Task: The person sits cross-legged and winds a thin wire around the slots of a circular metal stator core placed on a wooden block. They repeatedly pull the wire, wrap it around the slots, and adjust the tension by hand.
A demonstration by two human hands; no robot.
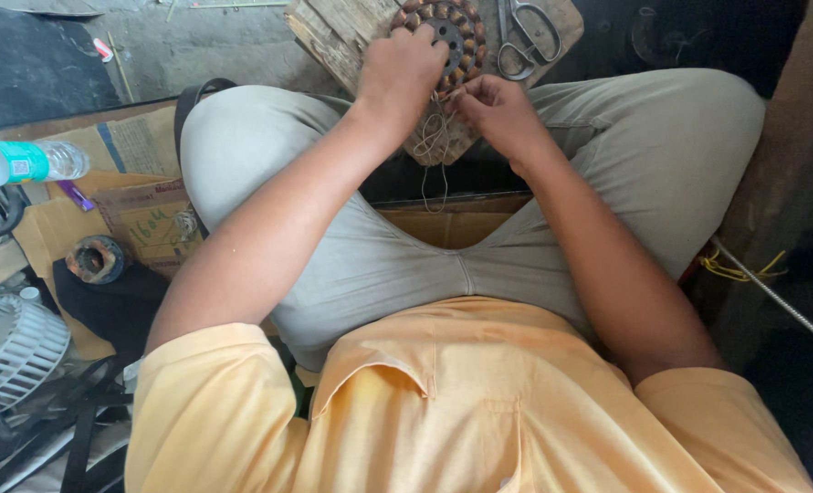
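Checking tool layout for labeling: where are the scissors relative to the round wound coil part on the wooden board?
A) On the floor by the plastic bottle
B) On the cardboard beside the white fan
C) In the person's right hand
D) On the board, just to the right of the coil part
D: the scissors lie on the wooden board just right of the round coil part, untouched; the left hand rests on the coil part and the right hand pinches thin thread.

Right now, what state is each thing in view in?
Left hand: gripping the round wound stator.
Right hand: pinching thin wire at the stator's edge.
Stator: flat on the wooden board.
Scissors: shut, lying on the board.
Plastic bottle: on its side, capped.
White fan blade: lying loose.
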